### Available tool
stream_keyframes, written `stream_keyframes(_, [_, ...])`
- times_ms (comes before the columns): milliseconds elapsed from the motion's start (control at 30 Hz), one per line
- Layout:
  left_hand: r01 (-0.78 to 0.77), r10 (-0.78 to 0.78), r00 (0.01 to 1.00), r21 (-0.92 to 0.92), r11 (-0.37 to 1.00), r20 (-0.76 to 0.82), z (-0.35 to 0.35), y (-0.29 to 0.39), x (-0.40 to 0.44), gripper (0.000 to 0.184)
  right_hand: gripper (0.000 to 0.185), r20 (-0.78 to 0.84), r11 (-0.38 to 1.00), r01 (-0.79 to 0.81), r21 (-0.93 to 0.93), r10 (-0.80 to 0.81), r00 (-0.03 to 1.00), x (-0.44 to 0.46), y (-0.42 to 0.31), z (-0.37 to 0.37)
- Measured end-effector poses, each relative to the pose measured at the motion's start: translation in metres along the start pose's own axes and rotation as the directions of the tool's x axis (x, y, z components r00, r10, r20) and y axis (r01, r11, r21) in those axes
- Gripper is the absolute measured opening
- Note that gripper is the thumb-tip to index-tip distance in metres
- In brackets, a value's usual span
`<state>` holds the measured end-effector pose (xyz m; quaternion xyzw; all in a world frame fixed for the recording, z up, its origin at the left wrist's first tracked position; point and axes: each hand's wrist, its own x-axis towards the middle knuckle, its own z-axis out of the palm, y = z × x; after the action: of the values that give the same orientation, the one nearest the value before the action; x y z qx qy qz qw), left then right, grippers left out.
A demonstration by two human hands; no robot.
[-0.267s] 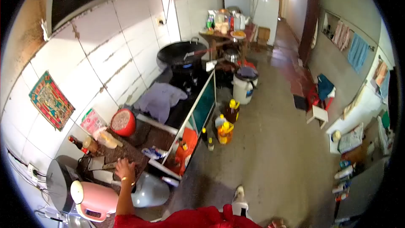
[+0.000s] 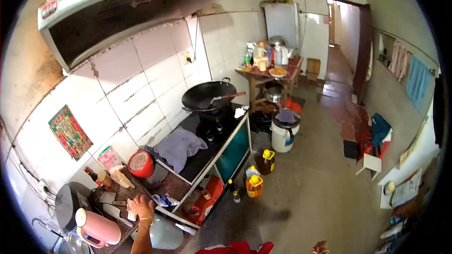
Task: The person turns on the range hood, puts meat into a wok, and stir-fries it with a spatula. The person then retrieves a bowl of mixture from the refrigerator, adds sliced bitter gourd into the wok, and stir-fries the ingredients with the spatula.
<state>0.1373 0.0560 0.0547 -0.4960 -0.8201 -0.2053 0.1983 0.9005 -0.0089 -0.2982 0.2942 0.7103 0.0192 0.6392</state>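
My left hand (image 2: 143, 206), with a bracelet at the wrist, is over the dark counter at the lower left. Its fingers curl against a crumpled pale cloth (image 2: 132, 210). Beside it lies a cleaver (image 2: 112, 210) with a broad light blade, and another flat-bladed tool (image 2: 107, 197) rests just behind. A pink kettle (image 2: 101, 228) stands to the left of the hand. Below the counter edge is a grey gas cylinder (image 2: 162, 233). Only part of my right hand (image 2: 321, 248) shows at the bottom edge, and its fingers are not clear.
A wok (image 2: 207, 96) with a spatula sits on the stove, near a grey cloth (image 2: 179, 148). A red bowl (image 2: 140, 163) of grain stands on the counter. Oil bottles (image 2: 254, 186) and a white bucket (image 2: 282, 137) are on the floor. A range hood (image 2: 141, 0) hangs above.
The view has tilted up, bringing more of the range hood in. My left hand has closed from loosely spread over the counter onto the pale cloth.
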Motion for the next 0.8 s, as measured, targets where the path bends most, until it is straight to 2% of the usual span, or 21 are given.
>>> stream_keyframes(33, [-0.102,0.097,0.994,-0.104,0.989,-0.055,0.011,0.003,0.009,0.037,0.036,0.001,0.974,-0.075,0.215,0.077,0.997,0.014,0.040,-0.003])
stream_keyframes(100, [-0.034,0.065,0.983,-0.178,0.983,0.170,0.022,0.020,0.024,0.036,0.038,0.057,0.773,-0.198,0.602,0.206,0.977,0.038,0.109,-0.004])
stream_keyframes(133, [0.025,-0.023,0.934,0.000,1.000,0.356,0.004,0.048,0.031,0.034,0.041,0.105,0.611,-0.241,0.754,0.251,0.962,0.049,0.138,-0.004])
stream_keyframes(167, [0.065,-0.112,0.770,0.098,0.993,0.628,-0.022,0.076,0.046,0.032,0.041,0.093,0.622,-0.235,0.747,0.252,0.963,0.065,0.160,-0.005])
stream_keyframes(233, [0.056,-0.166,0.823,0.214,0.975,0.543,0.000,0.090,0.081,0.032,0.044,-0.085,0.754,-0.187,0.629,0.306,0.948,0.107,0.199,-0.017])
stream_keyframes(267, [0.008,-0.040,0.933,0.091,0.996,0.358,0.002,0.100,0.098,0.032,0.044,-0.102,0.751,-0.175,0.636,0.307,0.946,0.116,0.217,-0.021])
stream_keyframes(300, [-0.066,0.067,0.986,-0.014,0.998,0.150,-0.017,0.130,0.119,0.031,0.044,-0.089,0.734,-0.170,0.657,0.300,0.950,0.120,0.235,-0.025])
stream_keyframes(333, [-0.188,0.188,0.982,-0.012,0.982,-0.012,-0.036,0.163,0.145,0.031,0.044,-0.077,0.715,-0.175,0.677,0.305,0.949,0.126,0.253,-0.028])
stream_keyframes(367, [-0.306,0.304,0.938,0.014,0.952,-0.168,-0.057,0.198,0.172,0.031,0.044,-0.078,0.705,-0.170,0.688,0.305,0.949,0.133,0.269,-0.032])
stream_keyframes(400, [-0.361,0.358,0.893,0.041,0.932,-0.272,-0.079,0.233,0.195,0.031,0.044,-0.078,0.696,-0.169,0.698,0.309,0.948,0.140,0.284,-0.037])
stream_keyframes(500, [-0.496,0.502,0.696,0.163,0.853,-0.513,-0.123,0.312,0.262,0.036,0.045,-0.088,0.668,-0.156,0.727,0.316,0.945,0.154,0.326,-0.059])
stream_keyframes(567, [-0.490,0.565,0.603,0.296,0.820,-0.563,-0.147,0.353,0.305,0.043,0.045,-0.085,0.638,-0.140,0.757,0.309,0.947,0.159,0.357,-0.077])
stream_keyframes(700, [-0.332,0.592,0.469,0.490,0.806,-0.656,-0.197,0.420,0.407,0.052,0.046,-0.103,0.596,-0.105,0.796,0.305,0.947,0.170,0.413,-0.109])
stream_keyframes(767, [-0.279,0.611,0.347,0.544,0.791,-0.711,-0.218,0.444,0.460,0.052,0.047,-0.117,0.579,-0.081,0.812,0.296,0.948,0.174,0.436,-0.123])
stream_keyframes(800, [-0.226,0.608,0.364,0.566,0.793,-0.706,-0.227,0.452,0.481,0.050,0.047,-0.122,0.575,-0.071,0.815,0.291,0.949,0.177,0.447,-0.130])
